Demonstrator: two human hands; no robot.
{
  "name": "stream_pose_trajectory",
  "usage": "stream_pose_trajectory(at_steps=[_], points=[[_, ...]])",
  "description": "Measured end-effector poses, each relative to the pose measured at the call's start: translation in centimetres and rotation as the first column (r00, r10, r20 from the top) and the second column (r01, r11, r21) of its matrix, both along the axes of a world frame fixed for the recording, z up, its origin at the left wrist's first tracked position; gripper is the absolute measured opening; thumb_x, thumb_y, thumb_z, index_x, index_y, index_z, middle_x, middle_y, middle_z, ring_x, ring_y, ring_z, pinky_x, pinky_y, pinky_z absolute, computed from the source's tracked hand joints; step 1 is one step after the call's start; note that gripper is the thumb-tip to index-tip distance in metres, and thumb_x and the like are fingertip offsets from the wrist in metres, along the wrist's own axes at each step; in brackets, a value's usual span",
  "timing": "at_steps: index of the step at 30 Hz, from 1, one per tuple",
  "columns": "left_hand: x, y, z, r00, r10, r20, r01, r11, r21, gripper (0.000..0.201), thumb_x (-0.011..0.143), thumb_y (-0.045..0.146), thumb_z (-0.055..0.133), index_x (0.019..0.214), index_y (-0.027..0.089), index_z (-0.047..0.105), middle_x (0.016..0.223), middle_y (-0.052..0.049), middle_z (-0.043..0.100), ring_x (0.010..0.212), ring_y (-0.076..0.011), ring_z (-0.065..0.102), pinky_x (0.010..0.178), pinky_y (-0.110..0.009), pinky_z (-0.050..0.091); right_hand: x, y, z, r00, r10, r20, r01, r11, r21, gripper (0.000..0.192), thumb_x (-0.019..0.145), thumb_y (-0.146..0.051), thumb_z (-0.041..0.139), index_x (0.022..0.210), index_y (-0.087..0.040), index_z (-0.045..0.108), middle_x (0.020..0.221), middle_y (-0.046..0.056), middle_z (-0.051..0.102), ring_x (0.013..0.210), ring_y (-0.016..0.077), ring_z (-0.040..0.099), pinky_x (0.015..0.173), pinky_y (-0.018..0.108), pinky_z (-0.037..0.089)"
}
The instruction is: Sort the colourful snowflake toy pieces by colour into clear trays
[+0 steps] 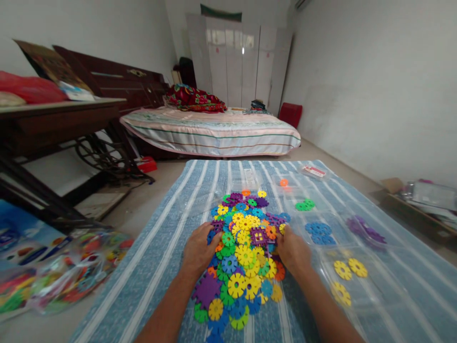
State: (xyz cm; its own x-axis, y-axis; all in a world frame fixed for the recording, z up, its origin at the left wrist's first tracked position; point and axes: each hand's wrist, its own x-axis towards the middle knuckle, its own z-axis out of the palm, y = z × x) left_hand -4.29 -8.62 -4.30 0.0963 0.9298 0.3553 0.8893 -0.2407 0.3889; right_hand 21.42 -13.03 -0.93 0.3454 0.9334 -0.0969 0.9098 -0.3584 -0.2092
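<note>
A heap of notched plastic discs (pixel 246 255) in yellow, green, blue, orange and purple lies on the striped cloth, with purple square pieces (pixel 259 236) among them. At the heap's left edge rests my left hand (pixel 198 247), thumb and fingers apart beside purple and blue pieces; its fingertips are partly hidden. On the opposite edge, my right hand (pixel 294 250) has curled fingers closed at a small yellow disc (pixel 282 228). Right of the heap, clear plastic boxes hold sorted discs: yellow discs (pixel 342 270), blue discs (pixel 319 233), green discs (pixel 305 205) and purple pieces (pixel 366 230).
The blue-and-white striped cloth (pixel 150 267) covers the table. A lidded clear box (pixel 314 171) stands at the far right corner. Bags of colourful pieces (pixel 82 267) lie at the left. Behind are a bed (pixel 214 131) and a sewing-machine table (pixel 60 124); a cardboard box (pixel 421 209) sits right.
</note>
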Motion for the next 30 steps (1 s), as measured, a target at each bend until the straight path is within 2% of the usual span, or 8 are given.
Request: stream_pose_trajectory(at_steps=[12, 18, 30], points=[[0.1, -0.6, -0.2, 0.998, 0.031, 0.047, -0.031, 1.000, 0.000, 0.036, 0.081, 0.044, 0.049, 0.098, 0.018, 0.065, 0.115, -0.010, 0.064, 0.112, -0.0245, 0.056, 0.098, -0.041, 0.044, 0.3, -0.8, -1.5, 0.997, 0.073, 0.032, -0.075, 0.996, 0.052, 0.039, 0.094, -0.034, 0.028, 0.123, -0.018, 0.049, 0.077, 0.010, 0.068, 0.072, 0.0242, 0.067, 0.059, 0.031, 0.045], [0.1, -1.0, -0.2, 0.999, 0.027, 0.030, -0.027, 0.999, 0.026, 0.032, 0.082, 0.041, 0.049, 0.099, 0.019, 0.064, 0.115, -0.010, 0.065, 0.110, -0.0237, 0.058, 0.097, -0.042, 0.045, 0.5, -0.8, -2.3, 0.993, 0.117, 0.024, -0.118, 0.991, 0.061, 0.040, 0.095, -0.033, 0.026, 0.124, -0.019, 0.050, 0.075, 0.011, 0.069, 0.070, 0.0255, 0.067, 0.056, 0.031, 0.044], [0.0, -1.4, -0.7, 0.999, 0.035, 0.027, -0.037, 0.999, 0.040, 0.033, 0.082, 0.041, 0.051, 0.100, 0.016, 0.065, 0.115, -0.012, 0.064, 0.108, -0.0246, 0.059, 0.095, -0.041, 0.047, 0.5, -0.7, -2.6, 0.991, 0.135, 0.006, -0.135, 0.990, 0.051, 0.040, 0.094, -0.035, 0.028, 0.122, -0.018, 0.050, 0.073, 0.011, 0.069, 0.068, 0.0253, 0.067, 0.054, 0.030, 0.042]])
